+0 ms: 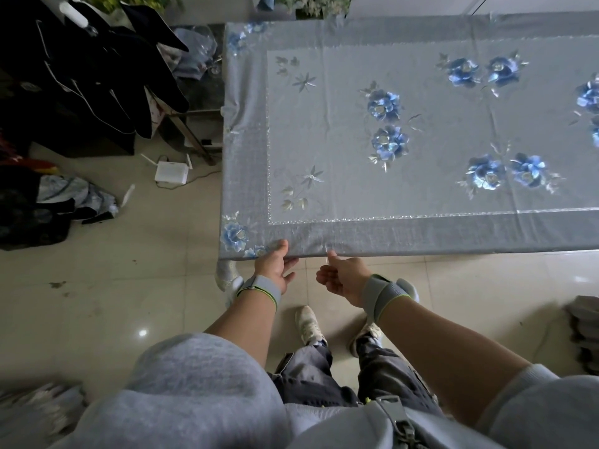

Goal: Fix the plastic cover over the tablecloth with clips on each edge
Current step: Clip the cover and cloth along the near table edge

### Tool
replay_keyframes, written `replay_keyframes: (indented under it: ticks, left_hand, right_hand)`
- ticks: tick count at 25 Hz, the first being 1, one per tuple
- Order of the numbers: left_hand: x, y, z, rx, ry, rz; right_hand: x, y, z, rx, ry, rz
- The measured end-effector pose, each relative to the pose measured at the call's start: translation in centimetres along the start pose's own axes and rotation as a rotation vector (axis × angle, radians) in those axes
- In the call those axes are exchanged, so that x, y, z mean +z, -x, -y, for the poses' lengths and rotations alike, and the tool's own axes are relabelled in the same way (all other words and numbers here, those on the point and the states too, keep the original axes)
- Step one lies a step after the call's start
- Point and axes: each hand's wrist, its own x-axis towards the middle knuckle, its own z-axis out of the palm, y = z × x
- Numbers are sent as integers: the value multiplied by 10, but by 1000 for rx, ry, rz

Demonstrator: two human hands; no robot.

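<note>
A grey tablecloth (405, 131) with blue flowers covers the table, and a clear plastic cover (324, 234) lies glossy over it. My left hand (275, 265) grips the near table edge close to the left corner, thumb on top and fingers underneath. My right hand (340, 275) is at the same edge a little to the right, fingers pinched on a small clear clip (326, 251) that sits on the edge. The clip is transparent and hard to make out.
Dark clothes (81, 69) hang at the left. A white router (171, 172) with cables and crumpled fabric (74, 197) lie on the tiled floor. A table leg (227, 273) stands below the corner. My feet (309, 324) are near the table edge.
</note>
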Motion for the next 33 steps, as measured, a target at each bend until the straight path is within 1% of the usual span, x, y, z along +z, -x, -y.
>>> replay_keyframes:
  ticks: [3,7,16,25,29,31,33]
  left_hand:
    - [1,1,0,9,7,-6]
    - [0,1,0,11,17,-14]
    - [-1,-3,2,27,0,-22]
    - [1,1,1,15,18,-39]
    - [-1,0,3,28,-5,-37]
    - [0,-1,1,28,-21,-34]
    - [0,4,0,21,-67,-33]
  right_hand:
    - [2,-2,6,26,-15,-37]
    - [0,-5,4,-1,-1,-16]
    - [5,-5,10,24,-40,1]
    - [3,-7,4,-117,164,-68]
    - [10,-5,5,-31,-2,-86]
    - [9,-8,6,-37,43,-83]
    - [4,-6,6,-66,215,-81]
